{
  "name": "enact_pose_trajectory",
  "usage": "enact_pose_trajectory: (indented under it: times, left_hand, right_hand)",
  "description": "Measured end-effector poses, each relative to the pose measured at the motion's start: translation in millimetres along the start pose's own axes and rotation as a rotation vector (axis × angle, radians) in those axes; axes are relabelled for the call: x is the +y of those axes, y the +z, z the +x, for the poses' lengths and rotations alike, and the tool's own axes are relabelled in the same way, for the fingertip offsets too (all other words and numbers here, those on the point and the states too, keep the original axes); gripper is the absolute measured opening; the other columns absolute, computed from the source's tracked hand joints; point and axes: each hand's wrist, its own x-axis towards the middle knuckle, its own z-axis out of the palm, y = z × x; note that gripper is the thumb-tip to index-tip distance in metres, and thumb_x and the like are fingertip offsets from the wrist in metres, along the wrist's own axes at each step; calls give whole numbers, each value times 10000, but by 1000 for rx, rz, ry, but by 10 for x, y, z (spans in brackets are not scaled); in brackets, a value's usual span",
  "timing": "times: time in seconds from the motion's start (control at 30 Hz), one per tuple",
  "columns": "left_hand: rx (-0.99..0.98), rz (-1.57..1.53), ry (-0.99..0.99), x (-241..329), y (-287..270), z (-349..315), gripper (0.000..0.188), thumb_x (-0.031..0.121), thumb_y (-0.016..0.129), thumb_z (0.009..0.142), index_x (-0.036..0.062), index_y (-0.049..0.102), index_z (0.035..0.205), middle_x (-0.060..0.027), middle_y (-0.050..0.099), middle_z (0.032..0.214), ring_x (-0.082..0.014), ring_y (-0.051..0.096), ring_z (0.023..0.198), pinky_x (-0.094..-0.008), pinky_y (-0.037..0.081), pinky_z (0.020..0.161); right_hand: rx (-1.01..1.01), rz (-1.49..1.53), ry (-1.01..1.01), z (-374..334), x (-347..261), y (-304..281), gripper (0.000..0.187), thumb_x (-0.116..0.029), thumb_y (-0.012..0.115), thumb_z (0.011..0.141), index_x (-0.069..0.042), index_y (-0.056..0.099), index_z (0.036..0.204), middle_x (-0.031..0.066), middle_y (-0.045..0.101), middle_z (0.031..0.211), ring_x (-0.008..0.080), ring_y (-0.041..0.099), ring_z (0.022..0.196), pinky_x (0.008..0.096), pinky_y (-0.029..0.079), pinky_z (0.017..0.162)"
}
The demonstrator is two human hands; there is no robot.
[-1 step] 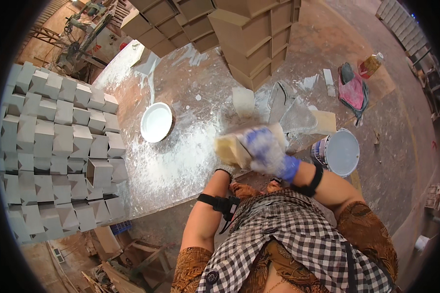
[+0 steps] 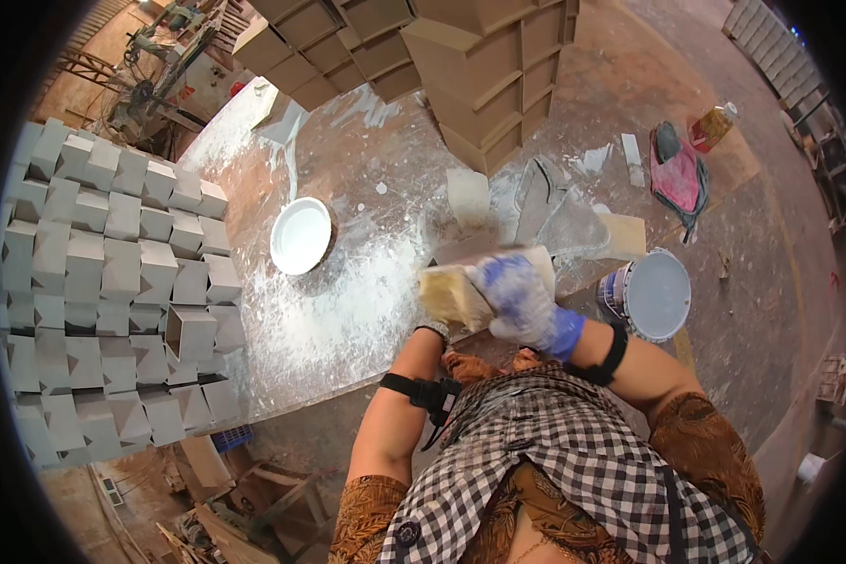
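Note:
My right hand (image 2: 522,296), in a white glove with blue patches and a blue cuff, is curled and blurred by motion in front of my body. Against its fingers lies a pale yellow, block-like piece (image 2: 453,295), too smeared to name. Behind the glove, a whitish edge (image 2: 541,261) and a brown-grey surface (image 2: 468,250) show, perhaps parts of one box. My left hand (image 2: 433,328) reaches in from below; only its wrist and a pale cuff can be seen, and its fingers are hidden by the yellow piece.
A white bowl (image 2: 301,235) stands on the powder-smeared table (image 2: 301,324). Grey-white boxes (image 2: 103,268) are stacked at left, brown boxes (image 2: 484,80) at the back. At right are a lidded bucket (image 2: 656,293), grey cloth (image 2: 559,218), pink cloth (image 2: 677,174) and a bottle (image 2: 712,125).
My right hand and the yellow piece have shifted slightly to the right and tilted a little. My left forearm stays nearly in place.

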Motion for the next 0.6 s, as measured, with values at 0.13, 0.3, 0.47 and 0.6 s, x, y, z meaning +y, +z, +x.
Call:
enact_pose_trajectory:
  times: [0.13,0.3,0.47,0.6]
  left_hand:
    - [51,80,18,125,4,80,538,437,456,868,116,429,1299,-90,461,1308,-232,428,1197,-333,327,1015]
    - [359,273,21,-347,393,460,539,436,448,876,108,439,1303,-107,458,1317,-248,439,1194,-336,338,1017]
    - [-68,379,-266,1054,-501,-8,575,490,401,882,106,431,1309,-133,469,1305,-285,491,1140,-350,376,969]
    - [-83,421,-293,1128,-532,-44,538,484,445,863,131,478,1267,-129,500,1266,-262,510,1124,-343,397,940]
  right_hand:
    - [-128,95,150,-27,8,-118,520,-145,674,551,-43,537,1043,86,534,858,279,536,841,381,413,759]
    - [88,112,238,436,237,205,308,-101,605,601,-40,579,902,143,580,790,319,565,792,377,440,712]
    - [203,74,392,731,635,310,247,-117,576,635,-40,597,870,152,615,842,333,583,837,382,471,699]
    - [164,245,335,559,593,215,249,-107,609,613,-54,590,856,128,607,823,318,583,826,366,472,723]
